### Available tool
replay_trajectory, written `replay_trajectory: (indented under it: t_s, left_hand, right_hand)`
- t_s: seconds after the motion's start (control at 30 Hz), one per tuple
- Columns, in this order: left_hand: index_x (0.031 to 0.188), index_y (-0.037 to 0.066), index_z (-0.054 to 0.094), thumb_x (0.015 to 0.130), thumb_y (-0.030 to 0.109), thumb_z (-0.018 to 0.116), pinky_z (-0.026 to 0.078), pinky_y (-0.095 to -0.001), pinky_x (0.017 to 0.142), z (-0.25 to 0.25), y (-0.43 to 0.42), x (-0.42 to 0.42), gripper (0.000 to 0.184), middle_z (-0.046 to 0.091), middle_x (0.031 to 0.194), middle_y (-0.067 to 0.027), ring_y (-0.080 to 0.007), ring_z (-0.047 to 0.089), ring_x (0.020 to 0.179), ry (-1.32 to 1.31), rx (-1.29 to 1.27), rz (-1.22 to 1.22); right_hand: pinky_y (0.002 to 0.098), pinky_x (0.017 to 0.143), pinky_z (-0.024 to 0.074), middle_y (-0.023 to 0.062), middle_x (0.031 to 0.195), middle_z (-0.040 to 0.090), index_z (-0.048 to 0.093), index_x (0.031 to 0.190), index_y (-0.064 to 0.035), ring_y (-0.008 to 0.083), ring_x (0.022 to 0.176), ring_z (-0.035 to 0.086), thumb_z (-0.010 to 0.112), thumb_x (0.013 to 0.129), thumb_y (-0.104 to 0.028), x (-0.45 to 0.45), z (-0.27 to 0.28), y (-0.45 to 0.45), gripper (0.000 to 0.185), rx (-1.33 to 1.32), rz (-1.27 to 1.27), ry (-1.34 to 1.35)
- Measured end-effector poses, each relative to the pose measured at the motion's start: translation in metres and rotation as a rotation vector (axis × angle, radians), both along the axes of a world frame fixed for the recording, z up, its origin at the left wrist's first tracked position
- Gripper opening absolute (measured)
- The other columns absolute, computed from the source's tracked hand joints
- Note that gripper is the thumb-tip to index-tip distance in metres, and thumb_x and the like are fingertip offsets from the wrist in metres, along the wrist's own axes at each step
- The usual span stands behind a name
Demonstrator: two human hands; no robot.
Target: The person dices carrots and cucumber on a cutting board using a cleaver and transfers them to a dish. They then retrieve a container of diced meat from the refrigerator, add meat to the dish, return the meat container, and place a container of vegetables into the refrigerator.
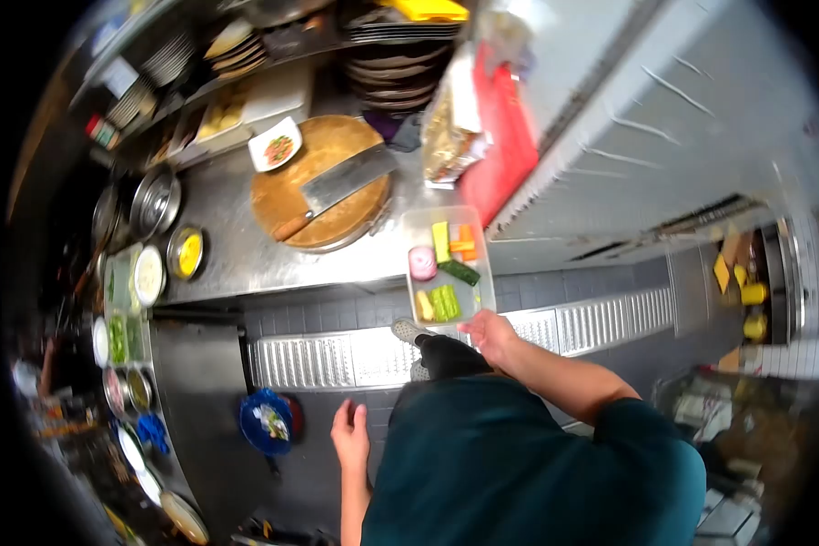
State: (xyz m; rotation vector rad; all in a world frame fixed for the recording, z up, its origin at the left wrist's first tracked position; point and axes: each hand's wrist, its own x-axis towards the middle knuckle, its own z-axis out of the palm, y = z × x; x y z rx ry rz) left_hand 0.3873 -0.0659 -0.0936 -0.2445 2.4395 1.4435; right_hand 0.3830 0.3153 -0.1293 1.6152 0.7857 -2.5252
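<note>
My right hand [490, 337] is at the near edge of a clear plastic container [425, 223], its fingers closed on the rim. Inside lie a red onion [422, 263], orange carrot pieces [464, 241] and several green and yellow vegetable pieces [444, 301]. The container's far end is by the steel counter's edge. Lower down, my left hand [349, 435] hangs over the floor, fingers apart and holding nothing. Beyond the container, a cleaver [348, 177] lies on a round wooden board [323, 141], beside a white dish [275, 146] of chopped food.
Steel bowls [156, 202] and food tubs line the counter's left side. A blue bin [266, 421] stands on the floor at left. Stacked plates [396, 73] fill the shelf above. A red bag [502, 136] leans by the metal wall at right. A metal drain grate [302, 362] crosses the floor.
</note>
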Motion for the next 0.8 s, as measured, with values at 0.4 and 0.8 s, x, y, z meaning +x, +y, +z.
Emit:
replay_trajectory:
  t_s: [0.4,0.8]
  left_hand:
    - [0.160,0.015,0.034,0.100,0.007,0.055,0.057,-0.0473,0.101,0.023,0.186,0.016,0.064,0.054,0.148,-0.0129,-0.0304,0.062,0.127,-0.611,0.685,-0.419]
    - [0.166,0.014,0.026,0.085,-0.006,0.051,0.047,-0.0564,0.114,0.014,0.338,0.083,0.087,0.047,0.155,-0.0180,-0.0367,0.052,0.139,-0.779,0.768,-0.539]
  right_hand:
    - [0.0259,0.071,0.0523,0.0154,0.115,0.075,0.066,0.124,0.0056,0.0241,0.092,0.076,0.055,0.102,-0.008,0.159,0.048,-0.049,0.028,-0.010,-0.107,0.023]
    - [0.0286,0.089,0.0558,0.0186,0.130,0.070,0.059,0.136,0.0075,0.0240,0.115,0.071,0.058,0.102,-0.007,0.287,0.041,0.082,0.037,-0.132,-0.188,0.223]
